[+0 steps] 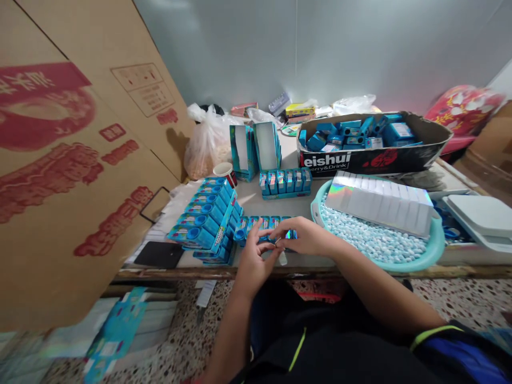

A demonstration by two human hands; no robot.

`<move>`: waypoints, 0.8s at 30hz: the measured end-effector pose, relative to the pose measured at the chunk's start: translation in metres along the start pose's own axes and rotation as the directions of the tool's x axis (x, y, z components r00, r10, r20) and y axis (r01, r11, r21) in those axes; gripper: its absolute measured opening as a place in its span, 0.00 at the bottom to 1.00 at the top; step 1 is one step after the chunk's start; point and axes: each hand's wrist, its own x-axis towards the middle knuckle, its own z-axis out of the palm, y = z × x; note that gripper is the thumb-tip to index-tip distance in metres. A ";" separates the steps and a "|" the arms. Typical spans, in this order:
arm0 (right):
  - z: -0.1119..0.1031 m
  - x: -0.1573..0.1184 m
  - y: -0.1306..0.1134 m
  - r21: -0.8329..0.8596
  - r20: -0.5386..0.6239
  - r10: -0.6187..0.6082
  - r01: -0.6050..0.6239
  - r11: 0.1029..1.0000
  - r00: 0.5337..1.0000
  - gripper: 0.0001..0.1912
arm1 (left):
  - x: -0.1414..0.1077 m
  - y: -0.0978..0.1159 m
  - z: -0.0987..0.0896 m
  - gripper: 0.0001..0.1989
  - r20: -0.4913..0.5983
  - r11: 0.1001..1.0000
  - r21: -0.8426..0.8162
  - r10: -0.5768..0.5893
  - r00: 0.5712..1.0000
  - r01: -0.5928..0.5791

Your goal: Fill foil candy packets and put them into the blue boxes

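Note:
My left hand (256,260) and my right hand (300,236) meet at the front edge of the table, fingertips pinched together on something too small to make out. A small whitish translucent piece (283,258) shows just below the fingertips. Right behind my hands lies a row of small blue boxes (241,230), partly covered by my fingers. Stacked trays of blue boxes (205,218) stand to the left of my left hand. Another tray of blue boxes (285,183) is farther back. To the right, a turquoise basin (439,242) holds light blue pellets (372,240) and a clear plastic tray (380,202).
A large cardboard box (88,160) fills the left side. Behind are folded blue cartons (267,145), a paper cup (224,172), a plastic bag (208,141) and a black carton (332,161) of blue boxes. A white scale (480,213) sits right of the basin.

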 end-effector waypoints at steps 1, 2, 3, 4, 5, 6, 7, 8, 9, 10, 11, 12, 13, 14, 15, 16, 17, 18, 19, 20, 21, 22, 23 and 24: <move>0.001 0.001 0.002 0.005 -0.025 0.013 -0.013 1.000 1.000 0.09 | 0.000 0.000 0.001 0.44 0.007 1.000 0.019 0.001 1.000 -0.001; 0.002 0.001 0.004 0.013 -0.055 0.025 -0.024 1.000 0.998 0.10 | -0.001 0.000 0.001 0.43 0.018 0.999 0.040 -0.004 1.000 0.003; 0.003 0.002 0.006 0.019 -0.083 0.033 -0.031 0.999 0.996 0.10 | -0.001 0.000 0.002 0.41 0.028 0.998 0.056 -0.013 1.000 0.011; 0.004 0.002 0.007 0.025 -0.109 0.038 -0.035 0.999 0.993 0.11 | -0.002 0.000 0.002 0.38 0.033 0.998 0.064 -0.027 0.999 0.025; 0.005 0.002 0.008 0.029 -0.131 0.042 -0.038 0.999 0.991 0.11 | -0.003 0.000 0.004 0.34 0.034 0.997 0.061 -0.049 0.998 0.047; 0.006 0.003 0.009 0.030 -0.146 0.045 -0.041 0.999 0.988 0.12 | -0.004 -0.001 0.005 0.31 0.025 0.996 0.046 -0.074 0.997 0.073; 0.007 0.004 0.010 0.026 -0.158 0.047 -0.044 0.999 0.986 0.13 | -0.005 -0.001 0.007 0.29 0.007 0.995 0.024 -0.101 0.995 0.101; 0.008 0.004 0.010 0.016 -0.166 0.050 -0.048 0.999 0.985 0.13 | -0.006 -0.002 0.009 0.28 -0.014 0.992 -0.001 -0.128 0.992 0.128; 0.008 0.006 0.011 0.002 -0.172 0.056 -0.056 0.998 0.983 0.14 | -0.007 -0.003 0.011 0.28 -0.032 0.988 -0.024 -0.155 0.987 0.154; 0.009 0.007 0.012 -0.015 -0.182 0.064 -0.068 0.998 0.981 0.14 | -0.008 -0.004 0.013 0.28 -0.045 0.983 -0.043 -0.178 0.983 0.176; 0.010 0.008 0.012 -0.033 -0.193 0.073 -0.081 0.996 0.979 0.14 | -0.008 -0.005 0.014 0.28 -0.055 0.979 -0.058 -0.199 0.979 0.195; 0.010 0.010 0.013 -0.051 -0.206 0.083 -0.095 0.994 0.975 0.15 | -0.008 -0.006 0.016 0.29 -0.063 0.974 -0.076 -0.217 0.974 0.212; 0.011 0.011 0.013 -0.067 -0.215 0.091 -0.107 0.992 0.972 0.15 | -0.008 -0.007 0.016 0.29 -0.073 0.969 -0.098 -0.235 0.969 0.227; 0.011 0.012 0.013 -0.075 -0.215 0.097 -0.115 0.991 0.972 0.15 | -0.008 -0.008 0.016 0.29 -0.088 0.962 -0.126 -0.253 0.963 0.241; 0.011 0.012 0.013 -0.070 -0.201 0.097 -0.113 0.991 0.975 0.16 | -0.007 -0.008 0.016 0.30 -0.105 0.955 -0.156 -0.270 0.957 0.252; 0.012 0.012 0.013 -0.053 -0.180 0.093 -0.105 0.993 0.979 0.15 | -0.007 -0.009 0.015 0.30 -0.121 0.949 -0.182 -0.282 0.952 0.258; 0.012 0.012 0.013 -0.028 -0.158 0.087 -0.092 0.995 0.984 0.14 | -0.006 -0.009 0.014 0.30 -0.137 0.946 -0.199 -0.287 0.948 0.257; 0.013 0.012 0.014 0.002 -0.143 0.081 -0.081 0.997 0.986 0.13 | -0.006 -0.009 0.014 0.29 -0.153 0.946 -0.206 -0.284 0.946 0.251; 0.014 0.012 0.015 0.029 -0.142 0.078 -0.075 0.997 0.987 0.11 | -0.006 -0.009 0.013 0.29 -0.165 0.948 -0.204 -0.280 0.946 0.245; 0.015 0.013 0.016 0.045 -0.157 0.083 -0.077 0.996 0.984 0.10 | -0.006 -0.009 0.013 0.30 -0.170 0.949 -0.201 -0.278 0.945 0.243; 0.016 0.014 0.018 0.047 -0.184 0.093 -0.085 0.995 0.979 0.08 | -0.006 -0.009 0.013 0.31 -0.172 0.947 -0.204 -0.285 0.943 0.249; 0.017 0.016 0.021 0.042 -0.212 0.105 -0.098 0.994 0.972 0.07 | -0.005 -0.009 0.013 0.32 -0.173 0.942 -0.213 -0.299 0.939 0.260; 0.019 0.018 0.024 0.036 -0.235 0.116 -0.110 0.993 0.965 0.07 | -0.005 -0.009 0.014 0.34 -0.177 0.935 -0.227 -0.316 0.932 0.274; 0.020 0.021 0.026 0.021 -0.260 0.120 -0.119 0.993 0.958 0.06 | -0.005 -0.009 0.014 0.35 -0.181 0.927 -0.242 -0.333 0.926 0.286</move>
